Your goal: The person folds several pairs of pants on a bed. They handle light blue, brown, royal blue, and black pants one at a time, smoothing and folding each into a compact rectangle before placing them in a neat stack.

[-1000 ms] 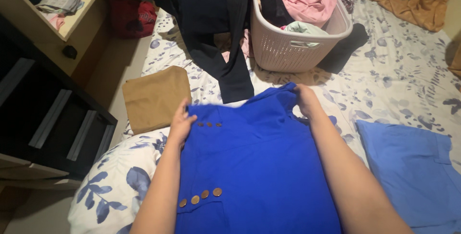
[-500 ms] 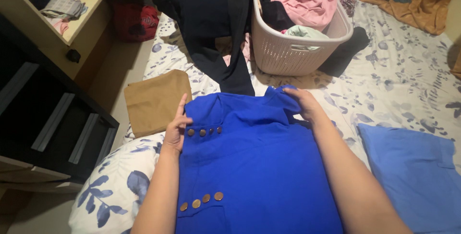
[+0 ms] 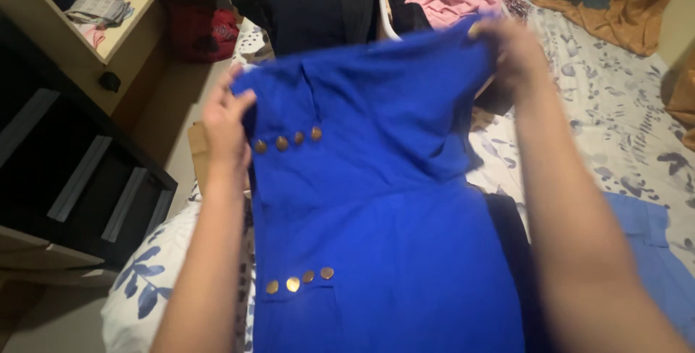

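Pinching the soft, light blue dress [image 3: 384, 201] by its top corners, left hand [image 3: 226, 125] and right hand [image 3: 515, 52] both closed on cloth

Dim warm light is falling over the bed [image 3: 622, 99], which is wearing a white sheet with a blue-grey leaf print. Left of the bed a dark drawer unit [image 3: 65, 172] with pale bar handles is standing, and above it a beige open shelf [image 3: 108, 27] is holding a few folded bits. A mustard-orange blanket [image 3: 622, 5] is bunching up at the bed's far right corner. A strip of pale floor [image 3: 174, 107] is showing between bed and drawers.
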